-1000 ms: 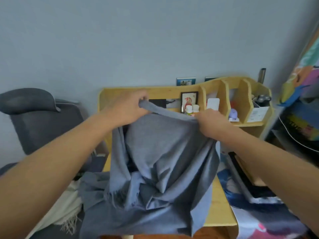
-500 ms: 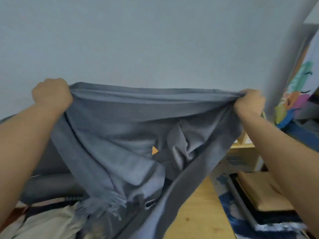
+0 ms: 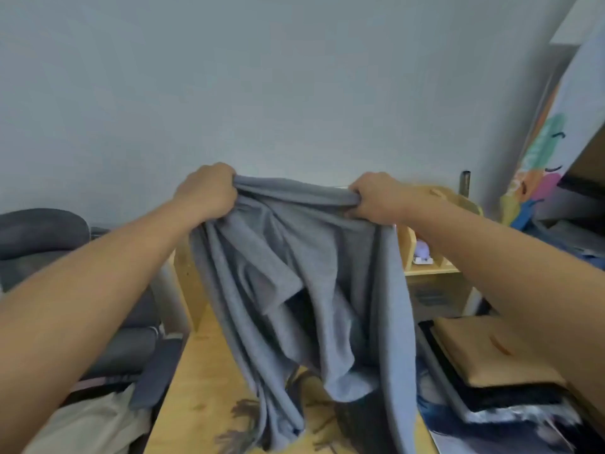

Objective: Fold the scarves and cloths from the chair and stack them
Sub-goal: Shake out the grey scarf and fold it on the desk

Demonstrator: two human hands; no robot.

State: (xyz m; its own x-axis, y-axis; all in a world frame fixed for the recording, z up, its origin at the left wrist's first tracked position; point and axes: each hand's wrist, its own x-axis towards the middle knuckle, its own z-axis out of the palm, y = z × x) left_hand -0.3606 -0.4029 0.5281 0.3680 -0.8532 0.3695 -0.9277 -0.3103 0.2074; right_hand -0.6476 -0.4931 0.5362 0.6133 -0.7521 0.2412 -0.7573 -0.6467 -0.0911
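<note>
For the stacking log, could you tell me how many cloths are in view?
2: the grey scarf held up by both hands over the desk, and a cream cloth on the chair at lower left. Others may be hidden.

scarf (image 3: 294,273) above desk (image 3: 203,371) | chair (image 3: 42,244) left | shelf (image 3: 435,257) behind

Both bare forearms reach forward and up, roughly level. Left hand (image 3: 208,191) fisted, knuckles up, grip closed on bunched scarf (image 3: 294,273) edge. Right hand (image 3: 376,198) fisted likewise on same edge, hands near each other.
</note>
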